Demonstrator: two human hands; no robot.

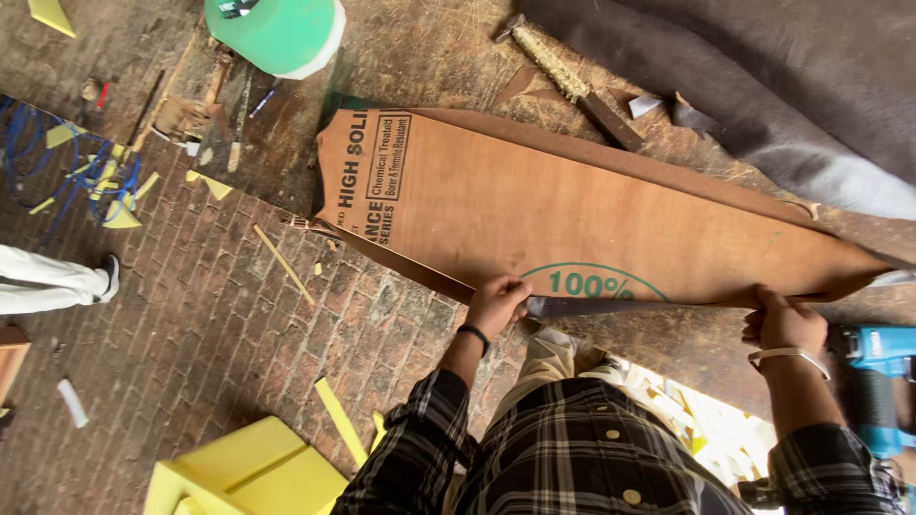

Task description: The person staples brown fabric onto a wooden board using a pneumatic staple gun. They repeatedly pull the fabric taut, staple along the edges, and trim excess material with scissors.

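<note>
**Board gripped at its near edge**

A curved brown board is laid flat on the worn table. Its near edge is pinched by the left hand and clasped by the right hand, fingers curled shut. A blue power tool lies just beside the right hand.

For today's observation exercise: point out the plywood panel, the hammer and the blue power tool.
plywood panel [534,205], head view, bare face.
hammer [572,81], head view, wrapped handle.
blue power tool [878,348], head view, top of body.
</note>
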